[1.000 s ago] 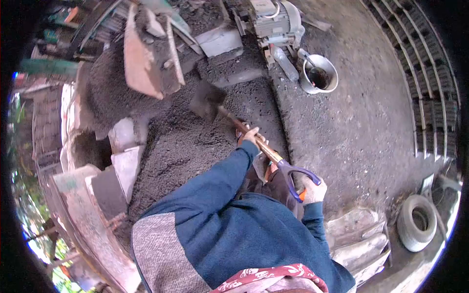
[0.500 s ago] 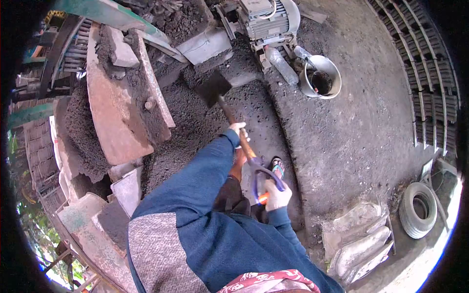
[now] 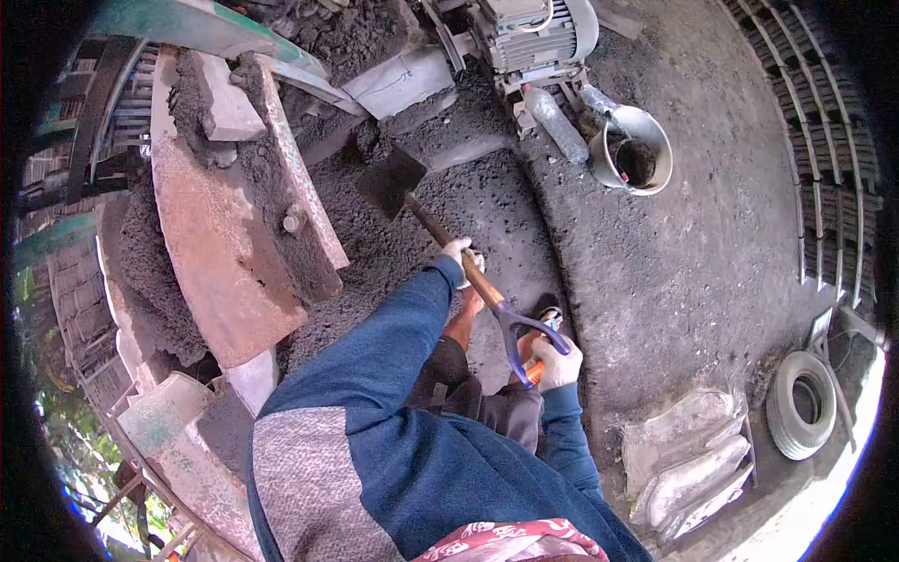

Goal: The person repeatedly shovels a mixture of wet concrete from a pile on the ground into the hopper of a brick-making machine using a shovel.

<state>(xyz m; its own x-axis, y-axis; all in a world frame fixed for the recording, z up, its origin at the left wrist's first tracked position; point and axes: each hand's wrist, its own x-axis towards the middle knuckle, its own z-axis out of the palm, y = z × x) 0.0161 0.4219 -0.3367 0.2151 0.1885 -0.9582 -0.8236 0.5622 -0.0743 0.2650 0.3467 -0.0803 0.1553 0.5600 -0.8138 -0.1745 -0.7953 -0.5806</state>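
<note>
I hold a shovel point(image 3: 431, 225) across the pit in front of me. Its square dark blade point(image 3: 391, 183) hovers over or rests on the loose dark, crumbly material point(image 3: 361, 234); I cannot tell which. My left hand point(image 3: 458, 259), in a pale glove, is wrapped round the wooden shaft about midway. At the other end, my gloved right hand point(image 3: 559, 362) is closed on the purple and orange D-shaped handle point(image 3: 515, 332). Little, if any, material shows on the blade.
A rusty sheet-metal chute point(image 3: 220, 253) with a concrete block point(image 3: 229, 103) on it stands left. Ahead are a motor point(image 3: 538, 37), a plastic bottle point(image 3: 554, 122) and a metal bucket point(image 3: 658, 155). Sacks point(image 3: 688, 459) and a tyre point(image 3: 801, 403) lie right, beyond the floor ledge.
The shovel blade has moved left and slightly nearer to me. My right hand and the handle have shifted right, and my whole view has turned a little.
</note>
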